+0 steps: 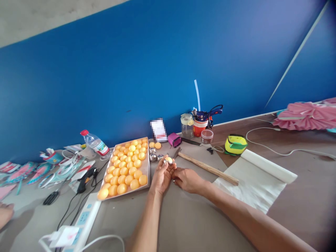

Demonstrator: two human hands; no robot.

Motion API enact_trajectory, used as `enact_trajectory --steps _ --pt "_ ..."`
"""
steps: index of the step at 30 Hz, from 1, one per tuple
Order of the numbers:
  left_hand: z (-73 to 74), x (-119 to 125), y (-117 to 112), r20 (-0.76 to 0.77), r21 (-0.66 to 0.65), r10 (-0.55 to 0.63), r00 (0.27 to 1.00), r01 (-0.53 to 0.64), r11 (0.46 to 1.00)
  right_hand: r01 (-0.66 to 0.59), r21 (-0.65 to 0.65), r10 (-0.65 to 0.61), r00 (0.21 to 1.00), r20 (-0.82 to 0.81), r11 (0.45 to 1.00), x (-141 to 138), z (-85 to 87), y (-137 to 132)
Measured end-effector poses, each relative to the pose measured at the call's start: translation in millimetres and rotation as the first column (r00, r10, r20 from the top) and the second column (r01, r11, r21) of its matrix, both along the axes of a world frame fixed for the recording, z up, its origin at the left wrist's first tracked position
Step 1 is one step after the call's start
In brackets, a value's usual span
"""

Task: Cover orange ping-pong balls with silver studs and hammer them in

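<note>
My left hand (160, 180) is closed around an orange ball (168, 160) partly wrapped in silver foil, its bare top showing above the fingers. My right hand (187, 180) sits just beside it, fingers curled in close to the left fingertips; whatever they pinch, if anything, is hidden. Behind my hands lie several foil-wrapped balls (153, 157) and a couple of bare orange balls (158, 145). To the left is a shallow box (149, 171) full of orange balls. A wooden stick (207, 168) with a dark metal end lies to the right.
White sheeting (252, 178) unrolls at right, near a yellow-green roll (235, 144). A jar (187, 126), red cups (199, 128) and purple object (174, 140) stand by the wall. Left are a bottle (97, 144), power strip (86, 217), cables and another person's hand (5, 214).
</note>
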State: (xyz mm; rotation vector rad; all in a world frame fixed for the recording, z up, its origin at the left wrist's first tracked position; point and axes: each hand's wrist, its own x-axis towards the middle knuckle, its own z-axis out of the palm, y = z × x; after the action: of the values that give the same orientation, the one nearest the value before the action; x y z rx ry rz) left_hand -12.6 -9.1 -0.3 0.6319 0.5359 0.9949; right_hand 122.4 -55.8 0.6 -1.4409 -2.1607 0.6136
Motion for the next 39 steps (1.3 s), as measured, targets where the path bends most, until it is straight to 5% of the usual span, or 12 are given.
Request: enact_trajectory --steps 6,10,13,16,19,23,29,34,39 --pt "-4.6 -1.8 2.7 -0.012 0.000 0.008 1.000 -0.008 1.000 0.002 0.013 -0.002 1.000 0.021 1.000 -2.9 -1.7 0.1" --pt "-3.9 -3.6 2.8 -0.028 -0.025 0.010 1.000 -0.011 1.000 0.096 -0.067 -0.110 0.961 -0.255 0.993 3.6 -2.3 5.2" --pt "-1.1 -3.8 1.6 -0.023 -0.042 0.010 1.000 -0.011 0.999 0.095 -0.336 -0.272 0.800 -0.534 0.937 9.0 -0.4 9.8" --pt "0.4 -3.5 0.9 -0.030 -0.044 0.009 1.000 -0.011 0.999 -0.003 -0.525 -0.442 0.535 -0.720 0.851 12.3 3.6 12.7" --pt "-1.0 -3.7 1.6 -0.041 -0.039 0.003 0.999 -0.004 0.999 -0.045 -0.538 -0.505 0.289 -0.813 0.841 14.3 5.7 14.5" --pt "-4.0 -4.5 3.3 -0.047 -0.033 -0.001 0.999 0.000 0.999 -0.085 -0.506 -0.491 0.153 -0.858 0.858 17.2 1.2 17.3" --pt "-2.5 -3.8 2.4 -0.040 -0.013 -0.018 0.999 0.017 1.000 -0.167 -0.459 -0.437 0.153 -0.886 0.873 19.5 2.5 17.2" --pt "-1.3 -1.2 0.0 -0.063 0.017 -0.037 0.997 0.038 0.999 -0.015 -0.415 -0.381 0.368 -0.848 0.910 14.2 11.7 12.9" --pt "-2.0 1.5 -1.6 -0.089 0.054 -0.038 0.995 0.043 0.998 0.127 -0.359 -0.370 0.521 -0.769 0.925 8.0 0.7 17.7"
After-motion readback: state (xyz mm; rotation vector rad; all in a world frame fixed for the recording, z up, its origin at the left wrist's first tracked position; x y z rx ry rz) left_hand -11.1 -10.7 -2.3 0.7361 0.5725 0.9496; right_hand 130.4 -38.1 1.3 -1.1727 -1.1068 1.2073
